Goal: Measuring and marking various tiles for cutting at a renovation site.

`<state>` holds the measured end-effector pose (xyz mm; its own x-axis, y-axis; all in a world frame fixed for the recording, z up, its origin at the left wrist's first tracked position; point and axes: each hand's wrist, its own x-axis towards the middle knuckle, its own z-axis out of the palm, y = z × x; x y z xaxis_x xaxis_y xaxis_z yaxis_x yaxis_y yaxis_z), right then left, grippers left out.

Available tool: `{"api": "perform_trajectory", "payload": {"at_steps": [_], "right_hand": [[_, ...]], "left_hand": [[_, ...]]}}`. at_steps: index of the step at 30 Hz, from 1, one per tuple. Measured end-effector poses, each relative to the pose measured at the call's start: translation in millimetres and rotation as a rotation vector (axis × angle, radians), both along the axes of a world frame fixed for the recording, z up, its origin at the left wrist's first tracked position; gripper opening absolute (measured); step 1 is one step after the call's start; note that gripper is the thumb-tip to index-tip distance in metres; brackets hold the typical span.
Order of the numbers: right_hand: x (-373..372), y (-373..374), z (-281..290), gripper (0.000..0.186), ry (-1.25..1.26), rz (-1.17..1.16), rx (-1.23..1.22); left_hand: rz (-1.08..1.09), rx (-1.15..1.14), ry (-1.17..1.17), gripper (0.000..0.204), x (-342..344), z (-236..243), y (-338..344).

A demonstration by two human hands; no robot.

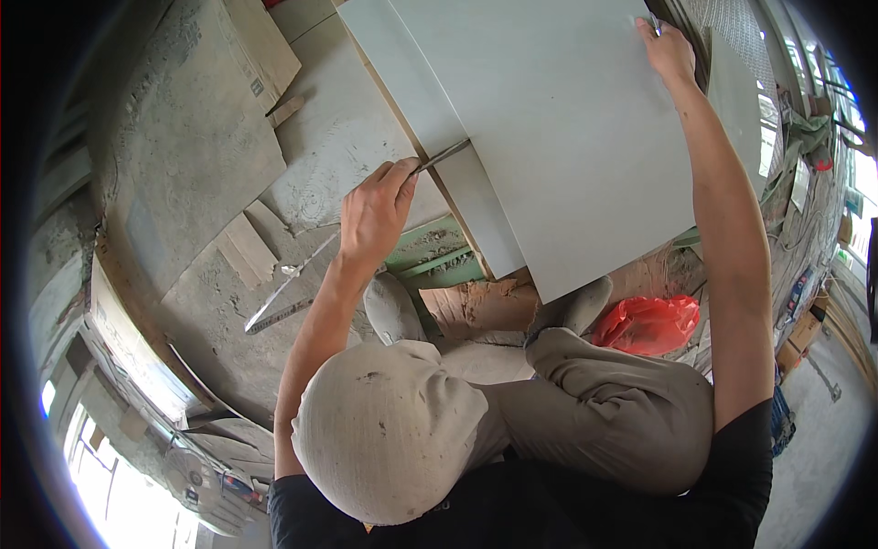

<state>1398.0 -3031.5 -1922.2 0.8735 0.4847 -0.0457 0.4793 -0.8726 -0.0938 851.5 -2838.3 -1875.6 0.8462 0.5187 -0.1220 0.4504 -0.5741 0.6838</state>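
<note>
A large grey tile lies in front of me, on top of another grey tile that sticks out on its left. My left hand is closed round a thin, dark metal strip, whose far tip meets the left edge of the upper tile. At the tile's far right side, my right hand is closed on a small shiny tool. Most of that tool is hidden by the fingers, so its kind does not show.
Left of my left forearm lies an angled metal piece. Cardboard and a red plastic bag lie near my feet. A green slatted frame shows under the tiles. Cardboard sheets cover the dusty floor at left.
</note>
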Motion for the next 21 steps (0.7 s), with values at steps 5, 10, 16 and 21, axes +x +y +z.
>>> {"api": "perform_trajectory", "payload": {"at_steps": [5,10,16,21], "right_hand": [[6,-20,13,0.076,-0.119,-0.006,-0.026],[-75,32,72,0.040,0.115,-0.126,0.171],[-74,24,68,0.044,0.143,-0.154,0.087],[-73,19,56,0.044,0.098,-0.172,0.192]], "left_hand": [[-0.032,-0.029,0.002,0.021,14,1,-3],[-0.069,-0.270,0.093,0.022,-50,15,-57],[-0.195,-0.374,0.046,0.022,-60,-1,-101],[-0.218,-0.271,0.031,0.022,-64,-3,-113]]}}
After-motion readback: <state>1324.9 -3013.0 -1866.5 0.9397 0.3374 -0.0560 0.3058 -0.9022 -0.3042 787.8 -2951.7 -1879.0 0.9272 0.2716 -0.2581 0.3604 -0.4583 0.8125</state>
